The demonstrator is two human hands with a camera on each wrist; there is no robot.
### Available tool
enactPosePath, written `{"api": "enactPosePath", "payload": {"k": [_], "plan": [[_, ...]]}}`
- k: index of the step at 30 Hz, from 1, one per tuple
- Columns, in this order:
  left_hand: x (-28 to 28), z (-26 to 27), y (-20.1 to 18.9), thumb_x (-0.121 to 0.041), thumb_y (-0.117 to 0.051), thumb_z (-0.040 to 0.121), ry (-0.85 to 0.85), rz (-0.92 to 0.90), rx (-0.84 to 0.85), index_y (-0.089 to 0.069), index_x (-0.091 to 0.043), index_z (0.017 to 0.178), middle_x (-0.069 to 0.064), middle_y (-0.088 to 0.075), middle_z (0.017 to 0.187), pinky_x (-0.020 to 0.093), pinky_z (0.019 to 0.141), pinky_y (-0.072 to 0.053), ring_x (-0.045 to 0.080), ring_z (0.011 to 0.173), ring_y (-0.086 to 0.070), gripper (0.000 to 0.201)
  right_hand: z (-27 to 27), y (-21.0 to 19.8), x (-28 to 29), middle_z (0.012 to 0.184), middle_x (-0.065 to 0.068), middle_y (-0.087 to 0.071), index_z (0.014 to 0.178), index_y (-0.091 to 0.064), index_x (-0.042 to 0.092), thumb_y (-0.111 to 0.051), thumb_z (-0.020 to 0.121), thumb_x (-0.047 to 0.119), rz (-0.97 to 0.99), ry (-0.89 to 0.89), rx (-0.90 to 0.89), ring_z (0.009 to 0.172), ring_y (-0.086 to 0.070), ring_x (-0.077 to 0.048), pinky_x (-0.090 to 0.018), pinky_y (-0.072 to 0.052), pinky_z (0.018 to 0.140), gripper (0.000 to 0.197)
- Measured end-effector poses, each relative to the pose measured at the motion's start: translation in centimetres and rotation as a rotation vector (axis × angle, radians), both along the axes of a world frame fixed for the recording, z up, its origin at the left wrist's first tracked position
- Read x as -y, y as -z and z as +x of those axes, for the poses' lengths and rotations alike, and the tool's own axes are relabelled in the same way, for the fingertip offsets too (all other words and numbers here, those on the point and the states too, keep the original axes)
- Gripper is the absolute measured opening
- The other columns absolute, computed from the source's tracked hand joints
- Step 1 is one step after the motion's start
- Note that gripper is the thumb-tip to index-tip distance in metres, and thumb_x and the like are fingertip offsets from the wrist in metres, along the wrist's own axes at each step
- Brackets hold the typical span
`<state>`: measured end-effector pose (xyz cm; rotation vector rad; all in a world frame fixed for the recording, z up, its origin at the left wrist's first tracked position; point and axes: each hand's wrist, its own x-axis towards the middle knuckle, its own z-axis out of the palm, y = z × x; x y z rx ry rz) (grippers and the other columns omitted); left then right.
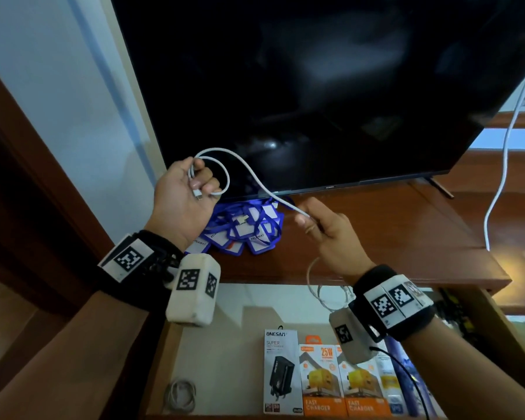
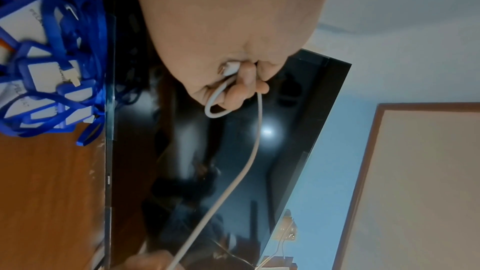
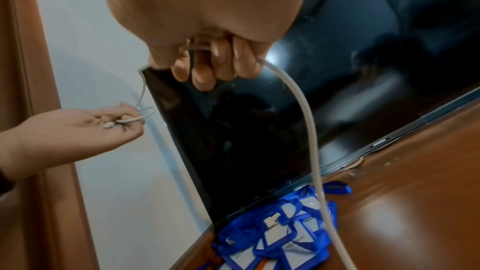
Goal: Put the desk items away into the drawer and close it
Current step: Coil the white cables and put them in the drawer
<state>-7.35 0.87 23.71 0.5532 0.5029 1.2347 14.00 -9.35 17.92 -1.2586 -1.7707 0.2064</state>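
A white charging cable (image 1: 249, 171) runs between both hands above the wooden desk (image 1: 391, 237). My left hand (image 1: 185, 195) is raised in front of the dark screen and grips a small loop of the cable with its plug end (image 2: 230, 69) against the palm. My right hand (image 1: 325, 228) pinches the cable (image 3: 306, 114) farther along, and the rest hangs down toward the open drawer (image 1: 240, 353). A pile of blue lanyards with badge holders (image 1: 249, 228) lies on the desk under the hands.
A large dark screen (image 1: 315, 86) stands at the back of the desk. The drawer holds boxed chargers (image 1: 322, 380), a coiled white cable (image 1: 181, 395) at its left and more cables at the back. Another white cord (image 1: 503, 165) hangs at the right.
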Motion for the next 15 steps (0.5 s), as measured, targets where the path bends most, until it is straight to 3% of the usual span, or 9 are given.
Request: {"api": "enactPosePath", "payload": {"k": [4, 7, 10, 13, 15], "plan": [[0.1, 0.5, -0.5, -0.019, -0.038, 0.099, -0.050, -0.022, 0.069, -0.044, -0.013, 0.074, -0.003, -0.025, 0.056, 0.020, 0.050, -0.031, 0.009, 0.046, -0.028, 0.026, -0.3, -0.1, -0.2, 0.055, 0.013, -0.046, 0.086, -0.048, 0.014, -0.043, 0.101, 0.021, -0.034, 0.014, -0.137, 0.045, -0.039, -0.005, -0.021, -0.029, 0.043, 0.017], [0.4, 1.1, -0.9, -0.018, -0.038, 0.099, -0.076, -0.024, 0.099, -0.044, -0.013, 0.073, -0.003, -0.025, 0.057, 0.021, 0.051, -0.032, 0.010, 0.045, -0.030, 0.027, 0.0, 0.4, -0.6, 0.054, 0.010, -0.044, 0.084, -0.048, 0.014, -0.047, 0.099, 0.014, -0.065, 0.154, -0.244, 0.045, -0.038, -0.003, -0.017, -0.029, 0.044, 0.015], [0.7, 2.2, -1.3, -0.015, -0.038, 0.099, -0.145, -0.003, 0.064, -0.042, -0.012, 0.073, -0.002, -0.029, 0.057, 0.023, 0.055, -0.033, 0.011, 0.048, -0.031, 0.027, 0.1, 0.7, -1.3, 0.059, 0.011, -0.048, 0.074, -0.056, 0.010, -0.056, 0.091, 0.003, -0.049, 0.323, -0.099, 0.051, -0.044, -0.003, -0.011, -0.031, 0.050, 0.018], [1.4, 3.4, -1.6, -0.015, -0.038, 0.100, -0.184, 0.058, -0.018, -0.042, -0.013, 0.072, -0.003, -0.033, 0.053, 0.024, 0.059, -0.037, 0.010, 0.047, -0.036, 0.028, -0.4, 0.5, -1.6, 0.068, -0.002, -0.064, 0.074, -0.065, 0.005, -0.060, 0.089, 0.005, -0.138, 0.271, 0.071, 0.059, -0.057, -0.015, -0.029, -0.047, 0.057, 0.015], [1.6, 4.0, -1.3, -0.019, -0.036, 0.101, -0.214, 0.153, -0.163, -0.042, -0.015, 0.070, -0.007, -0.035, 0.049, 0.025, 0.065, -0.037, 0.008, 0.044, -0.039, 0.032, -0.8, 0.4, -1.3, 0.074, -0.006, -0.069, 0.077, -0.067, 0.007, -0.061, 0.091, 0.012, -0.208, 0.140, 0.106, 0.067, -0.063, -0.018, -0.034, -0.053, 0.062, 0.015]]}}
